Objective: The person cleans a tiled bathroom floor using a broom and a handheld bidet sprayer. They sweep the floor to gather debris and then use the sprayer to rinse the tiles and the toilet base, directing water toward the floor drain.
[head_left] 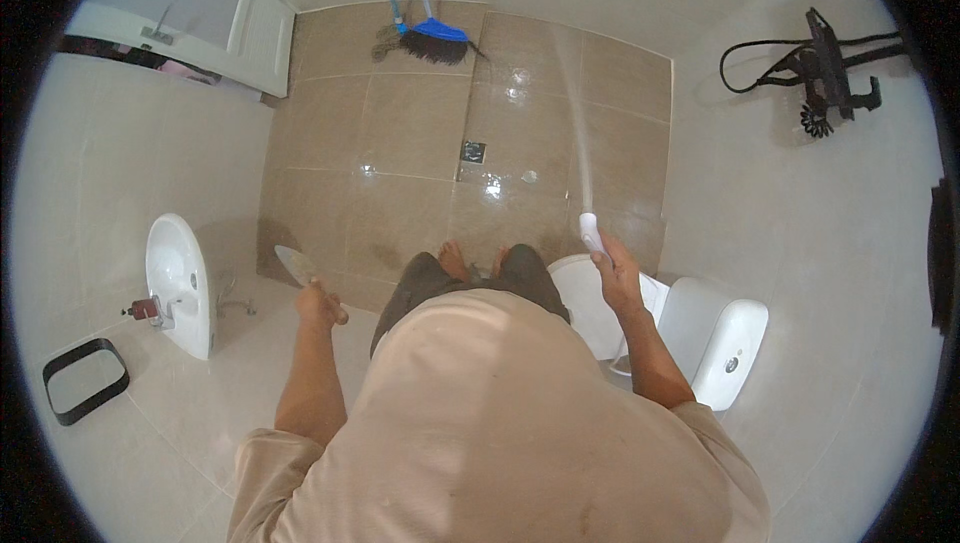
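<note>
over wet floor: bare feet (pixel 470 261) on tiles (pixel 400 143)
right hand (pixel 612 268): fingers closed round sprayer (pixel 591 231), jet running toward broom (pixel 430 38)
left hand (pixel 318 301): gripping brush (pixel 298 265), near basin (pixel 178 283)
risk: likely a slip; jet may splash toilet (pixel 715 338)

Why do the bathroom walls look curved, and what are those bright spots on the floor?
Head view: the fisheye lens bends straight wall edges toward the dark rim; the bright spots are glare on the wet floor tiles; the water jet from the spray nozzle in the right hand shows as a pale blurred streak.
</note>
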The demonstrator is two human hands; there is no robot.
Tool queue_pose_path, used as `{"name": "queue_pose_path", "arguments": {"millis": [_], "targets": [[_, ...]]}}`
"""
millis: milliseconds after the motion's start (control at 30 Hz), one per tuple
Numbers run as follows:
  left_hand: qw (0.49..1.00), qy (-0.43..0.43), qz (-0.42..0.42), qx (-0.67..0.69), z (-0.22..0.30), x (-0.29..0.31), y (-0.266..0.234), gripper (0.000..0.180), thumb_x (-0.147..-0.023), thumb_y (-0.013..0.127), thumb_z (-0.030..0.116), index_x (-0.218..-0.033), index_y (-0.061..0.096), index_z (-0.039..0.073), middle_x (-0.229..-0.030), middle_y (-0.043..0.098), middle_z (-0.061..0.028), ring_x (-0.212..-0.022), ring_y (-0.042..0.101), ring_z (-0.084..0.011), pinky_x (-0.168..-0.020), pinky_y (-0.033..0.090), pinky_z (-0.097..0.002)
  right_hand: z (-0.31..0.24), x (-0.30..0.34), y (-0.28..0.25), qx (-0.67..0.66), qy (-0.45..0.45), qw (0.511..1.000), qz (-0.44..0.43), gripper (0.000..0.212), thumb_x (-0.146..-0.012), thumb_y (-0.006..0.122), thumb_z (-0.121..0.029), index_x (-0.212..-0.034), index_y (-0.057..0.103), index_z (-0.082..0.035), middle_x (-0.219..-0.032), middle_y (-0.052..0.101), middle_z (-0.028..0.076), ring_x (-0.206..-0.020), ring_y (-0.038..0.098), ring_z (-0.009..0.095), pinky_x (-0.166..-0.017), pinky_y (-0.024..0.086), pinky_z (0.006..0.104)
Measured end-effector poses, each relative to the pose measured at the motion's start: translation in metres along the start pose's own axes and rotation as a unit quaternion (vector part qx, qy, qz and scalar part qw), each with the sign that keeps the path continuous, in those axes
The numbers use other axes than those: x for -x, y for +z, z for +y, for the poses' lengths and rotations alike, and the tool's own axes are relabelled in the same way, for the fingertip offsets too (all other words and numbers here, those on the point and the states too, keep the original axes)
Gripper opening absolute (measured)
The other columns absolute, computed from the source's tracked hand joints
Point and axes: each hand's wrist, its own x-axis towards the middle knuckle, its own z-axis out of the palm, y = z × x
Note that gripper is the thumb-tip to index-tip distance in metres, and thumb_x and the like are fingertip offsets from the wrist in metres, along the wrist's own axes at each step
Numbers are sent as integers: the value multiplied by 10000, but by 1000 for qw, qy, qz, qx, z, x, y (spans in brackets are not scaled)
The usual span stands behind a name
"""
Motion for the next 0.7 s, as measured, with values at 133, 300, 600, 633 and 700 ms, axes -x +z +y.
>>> {"name": "queue_pose_path", "arguments": {"millis": [133,300,600,633,700], "targets": [[1000,18,0,-1,3,10,21,492,-1034,545,223,-1417,396,-46,-1397,465,-194,-1121,542,-315,-887,467,-444,32,0,0,-41,43,996,70,470,-1011,587,-286,-1393,557,-14,-1145,659,107,-925,593,176,-792,494,295],[1000,12,-1,23,-2,-15,9,397,-1013,572,227,-1324,460,7,-1229,507,-145,-997,533,-286,-802,466,-454,15,-16,-11,-235,167,955,-69,453,-1028,559,-350,-1376,586,-61,-881,625,31,-731,548,127,-662,443,292],[999,11,-38,25,-33,-19,55,339,-1001,601,241,-1221,484,10,-1073,527,-141,-874,579,-287,-672,493,-473,-10,-44,12,-323,133,930,-113,472,-1016,584,-388,-1321,612,-29,-847,591,-3,-705,494,91,-635,408,265],[999,17,-41,27,-33,-21,64,333,-1006,593,228,-1229,497,0,-1140,535,-144,-946,587,-282,-720,500,-469,-15,-43,16,-294,113,944,-101,468,-1012,596,-378,-1324,612,-31,-875,606,6,-726,508,95,-651,418,264],[998,-9,-58,13,-26,-17,87,352,-1006,601,236,-1230,506,-19,-1140,546,-154,-929,614,-282,-712,515,-464,-18,-37,20,-236,80,962,-109,462,-1004,618,-355,-1334,607,-32,-950,634,29,-782,539,113,-698,444,273]]}}
